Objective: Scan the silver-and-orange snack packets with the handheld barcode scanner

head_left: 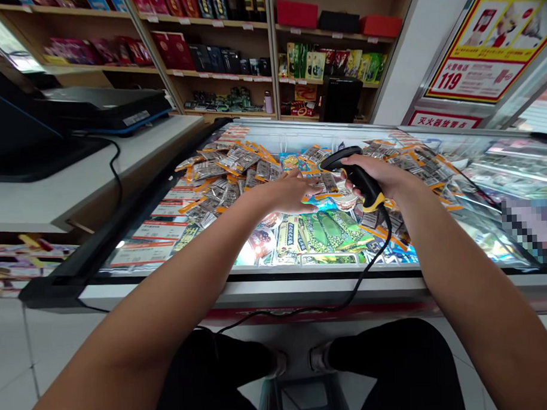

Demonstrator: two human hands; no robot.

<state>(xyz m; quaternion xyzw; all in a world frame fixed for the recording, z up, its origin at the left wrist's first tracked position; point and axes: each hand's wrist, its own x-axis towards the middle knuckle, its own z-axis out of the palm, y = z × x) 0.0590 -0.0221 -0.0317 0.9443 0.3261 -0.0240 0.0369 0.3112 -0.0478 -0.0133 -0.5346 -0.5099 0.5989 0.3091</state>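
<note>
Presently: right hand (382,174) gripping black-and-yellow barcode scanner (365,184) above chest freezer (146,291); left hand (287,192) open, fingers extended, over orange-edged packets (238,159) heaped on glass top (458,225); green wrappers (332,230) beneath glass; stocked shelves (210,75) beyond.

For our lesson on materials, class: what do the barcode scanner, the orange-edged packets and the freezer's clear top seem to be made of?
Barcode scanner: probably hard plastic, smooth black with yellow trim, given its moulded shape.
Orange-edged packets: likely plastic film, shiny, shown by creases and glints.
Freezer's clear top: apparently glass, glossy, since goods show through; clear plastic isn't ruled out.
</note>
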